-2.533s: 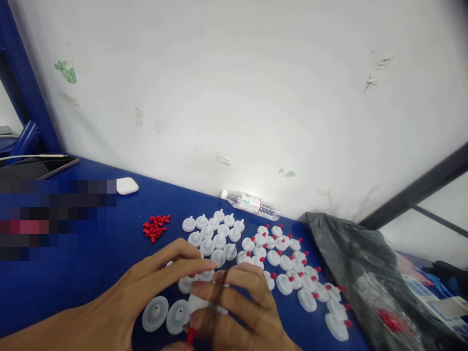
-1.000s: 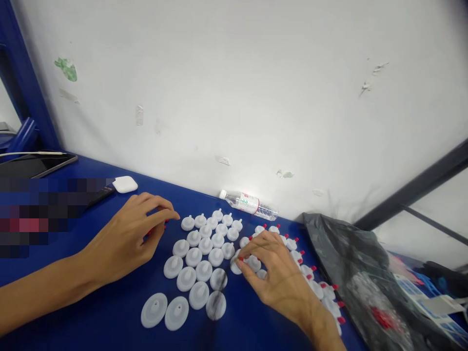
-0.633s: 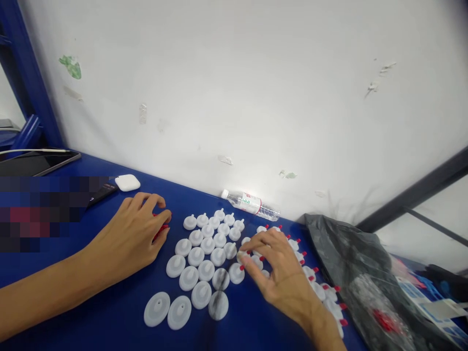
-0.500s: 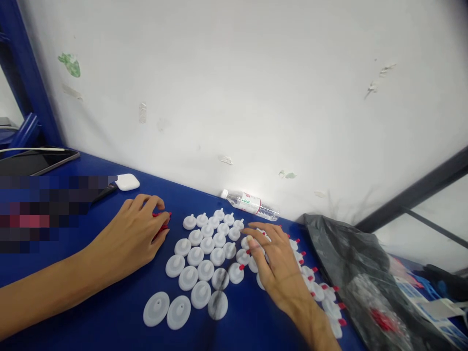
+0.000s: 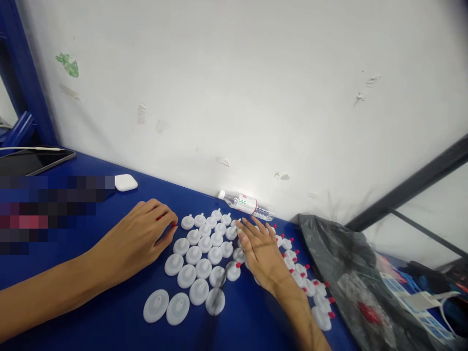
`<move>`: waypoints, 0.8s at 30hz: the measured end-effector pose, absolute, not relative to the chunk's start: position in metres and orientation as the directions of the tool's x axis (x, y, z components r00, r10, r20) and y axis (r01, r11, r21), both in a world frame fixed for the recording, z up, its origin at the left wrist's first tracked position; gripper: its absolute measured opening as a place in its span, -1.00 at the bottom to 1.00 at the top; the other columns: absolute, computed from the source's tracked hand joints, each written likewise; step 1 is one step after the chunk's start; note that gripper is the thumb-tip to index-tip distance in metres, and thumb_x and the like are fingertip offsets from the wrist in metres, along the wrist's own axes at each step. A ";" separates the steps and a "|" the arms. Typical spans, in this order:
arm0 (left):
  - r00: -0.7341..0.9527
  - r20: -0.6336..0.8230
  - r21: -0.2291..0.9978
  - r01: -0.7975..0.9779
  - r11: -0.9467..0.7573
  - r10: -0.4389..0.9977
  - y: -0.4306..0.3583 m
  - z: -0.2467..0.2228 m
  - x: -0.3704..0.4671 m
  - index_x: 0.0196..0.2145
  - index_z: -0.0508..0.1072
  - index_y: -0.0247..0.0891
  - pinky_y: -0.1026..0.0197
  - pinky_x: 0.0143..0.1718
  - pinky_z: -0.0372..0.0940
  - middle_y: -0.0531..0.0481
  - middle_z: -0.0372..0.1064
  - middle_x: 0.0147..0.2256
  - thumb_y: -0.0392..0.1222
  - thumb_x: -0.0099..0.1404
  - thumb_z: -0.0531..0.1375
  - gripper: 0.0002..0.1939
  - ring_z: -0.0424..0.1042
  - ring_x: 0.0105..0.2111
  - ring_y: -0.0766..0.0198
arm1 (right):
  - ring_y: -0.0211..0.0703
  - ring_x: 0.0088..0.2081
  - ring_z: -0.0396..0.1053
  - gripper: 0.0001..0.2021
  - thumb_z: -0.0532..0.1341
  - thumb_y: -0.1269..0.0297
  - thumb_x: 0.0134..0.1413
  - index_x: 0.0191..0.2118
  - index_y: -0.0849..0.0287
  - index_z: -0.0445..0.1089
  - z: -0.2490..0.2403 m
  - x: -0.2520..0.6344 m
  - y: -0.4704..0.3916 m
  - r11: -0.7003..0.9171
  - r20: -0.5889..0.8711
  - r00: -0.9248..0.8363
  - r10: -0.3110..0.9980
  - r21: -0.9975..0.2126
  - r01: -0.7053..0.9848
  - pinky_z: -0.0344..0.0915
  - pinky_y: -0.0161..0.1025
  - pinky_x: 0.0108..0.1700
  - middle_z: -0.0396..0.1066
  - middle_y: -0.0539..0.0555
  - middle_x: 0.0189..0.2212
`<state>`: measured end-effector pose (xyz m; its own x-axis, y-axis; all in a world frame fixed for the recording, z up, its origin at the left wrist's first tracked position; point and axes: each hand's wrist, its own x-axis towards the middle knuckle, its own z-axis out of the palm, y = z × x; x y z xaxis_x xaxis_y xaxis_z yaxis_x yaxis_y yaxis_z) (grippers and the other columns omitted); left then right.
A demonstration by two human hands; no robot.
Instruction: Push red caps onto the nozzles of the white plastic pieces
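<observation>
White round lids with small spouts (image 5: 199,291) lie in loose rows on the blue table. Farther right, more of these lids carry red tips (image 5: 323,303). My left hand (image 5: 146,234) is left of the rows, its fingers curled around small red pieces (image 5: 160,218), with one at the fingertips. Over the right part of the rows is my right hand (image 5: 261,253), fingers bent forward and thumb beside them, at a white lid near the back; its fingertips partly hide what they touch.
A clear plastic bottle (image 5: 246,204) lies against the white wall. A dark plastic bag (image 5: 329,258) is at the right, with a clear bag on it. A white case (image 5: 126,183) and a phone (image 5: 40,158) lie at the left.
My left hand has shifted slightly right, toward the lids, with red at its fingertips. My right hand has moved slightly left and up. The view has shifted a little.
</observation>
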<state>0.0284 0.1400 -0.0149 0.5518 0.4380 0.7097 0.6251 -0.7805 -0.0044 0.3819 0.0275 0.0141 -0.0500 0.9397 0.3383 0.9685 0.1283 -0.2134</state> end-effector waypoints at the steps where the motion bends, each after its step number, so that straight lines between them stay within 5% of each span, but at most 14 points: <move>1: 0.554 0.716 0.000 0.608 -0.794 0.425 0.138 -0.014 0.030 -0.04 0.67 -0.11 -0.16 -0.04 0.44 -0.12 0.70 -0.16 -0.23 0.78 0.09 -0.67 0.63 -0.13 -0.13 | 0.48 0.77 0.40 -0.32 -0.09 -0.11 0.96 0.63 -0.02 0.66 0.015 0.383 0.027 0.140 0.331 -0.065 0.941 -0.209 0.968 0.25 0.77 0.80 0.62 0.25 0.63; 9: 0.530 0.747 0.065 0.542 -0.838 0.401 0.130 -0.012 0.034 0.26 0.78 -0.09 -0.14 -0.03 0.52 -0.10 0.77 -0.07 -0.22 0.88 0.06 -0.55 0.65 -0.16 -0.06 | 0.40 0.55 0.69 -0.40 -0.02 0.08 0.94 0.54 0.09 0.73 0.014 0.387 0.029 0.227 0.460 -0.120 0.880 -0.185 0.956 0.53 0.65 0.66 0.78 0.30 0.46; 14: 0.487 0.739 0.239 0.455 -0.858 0.465 0.123 -0.008 0.036 0.18 0.82 0.01 -0.13 0.08 0.59 -0.09 0.82 0.02 -0.13 0.92 0.07 -0.55 0.73 -0.03 -0.10 | 0.41 0.28 0.83 -0.61 0.23 0.07 0.85 0.34 0.06 0.79 0.022 0.393 0.029 0.285 0.660 -0.105 0.744 -0.171 0.943 0.67 0.61 0.45 0.88 0.26 0.22; 19: 0.457 0.668 0.455 0.374 -0.808 0.587 0.116 -0.008 0.037 0.14 0.82 0.11 -0.02 0.19 0.64 0.06 0.86 0.00 0.04 0.93 0.22 -0.68 0.82 0.02 -0.02 | 0.30 0.06 0.88 -0.86 0.41 0.16 0.76 0.13 -0.03 0.77 0.026 0.384 0.023 0.369 0.811 -0.090 0.577 -0.161 0.915 0.78 0.37 0.26 0.90 0.15 0.02; 24: 0.374 0.621 0.635 0.275 -0.722 0.689 0.104 -0.006 0.039 0.04 0.84 0.15 0.13 -0.08 0.70 0.15 0.89 -0.12 0.32 0.86 0.32 -0.63 0.87 -0.16 0.05 | 0.13 0.10 0.90 -0.80 0.32 0.36 0.75 0.18 -0.10 0.69 0.027 0.352 0.010 0.507 0.812 -0.191 0.552 -0.145 0.849 0.89 0.06 0.13 0.88 0.12 0.12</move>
